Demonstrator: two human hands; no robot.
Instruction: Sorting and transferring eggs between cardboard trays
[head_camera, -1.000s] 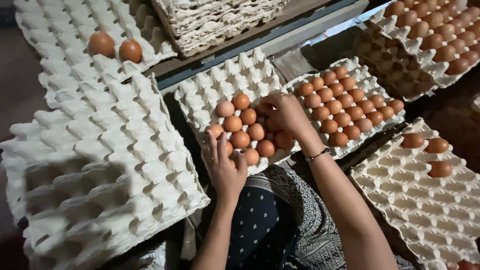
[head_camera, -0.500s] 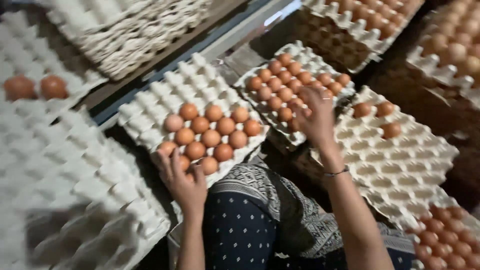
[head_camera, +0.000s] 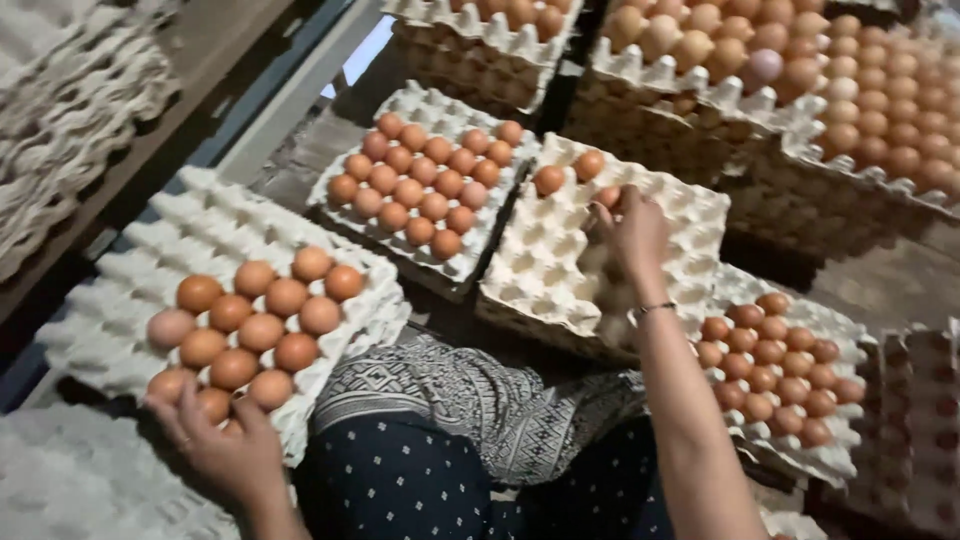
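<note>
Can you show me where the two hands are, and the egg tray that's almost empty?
left hand (head_camera: 215, 450), head view, back of hand
right hand (head_camera: 630, 235), head view, back of hand
nearly empty egg tray (head_camera: 540, 270), head view, bare cups

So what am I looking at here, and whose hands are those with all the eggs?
The picture comes from a camera worn on a person's head, looking down, so you see what that person sees. The two bare hands are that person's own. The patterned cloth at the bottom is their clothing.

All around are pulp egg trays, with little cups for eggs. The left hand rests at the near edge of a partly filled tray of brown eggs, its fingers touching the nearest ones. The right hand reaches out over a nearly empty tray that has only a couple of eggs at its far end. An egg shows just by its fingers, but I cannot tell whether the hand is gripping it.

A fuller tray sits between those two, another lies by the right arm, and stacks of full trays stand at the back.
</note>
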